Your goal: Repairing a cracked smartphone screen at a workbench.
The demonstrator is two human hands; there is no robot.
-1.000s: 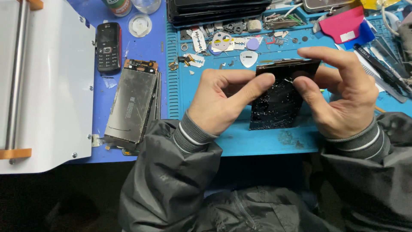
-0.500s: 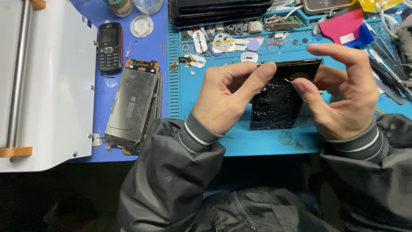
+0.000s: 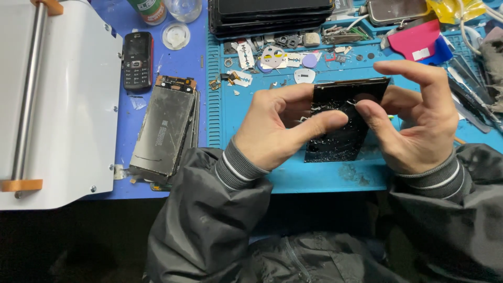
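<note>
Left hand (image 3: 280, 126): closed on the black panel, thumb stretched across its cracked face, fingers curled behind its left edge.
Right hand (image 3: 414, 118): also gripping the panel, thumb pressed on the face close to the left thumb tip, index finger arched over the top right corner.
Panel (image 3: 340, 133): a cracked black glass screen, held between both hands just above the blue mat, tilted a little, its lower end near the mat's front edge; white flecks and cracks show over the face.
Mat (image 3: 293, 178): blue, ridged, lying on the desk, smudged below the panel.
Phone frame (image 3: 163, 131): an opened grey phone body, flat on the desk just left of the mat.
Small phone (image 3: 137, 59): black keypad handset, above the phone frame.
Machine (image 3: 63, 105): white, with a metal roller, at the left edge.
Picks and blades (image 3: 272, 57): scattered on the mat above the hands.
Pink scraper (image 3: 414, 42): upper right, beside tools.
Stacked screens (image 3: 270, 15): dark pile at the mat's top edge.
</note>
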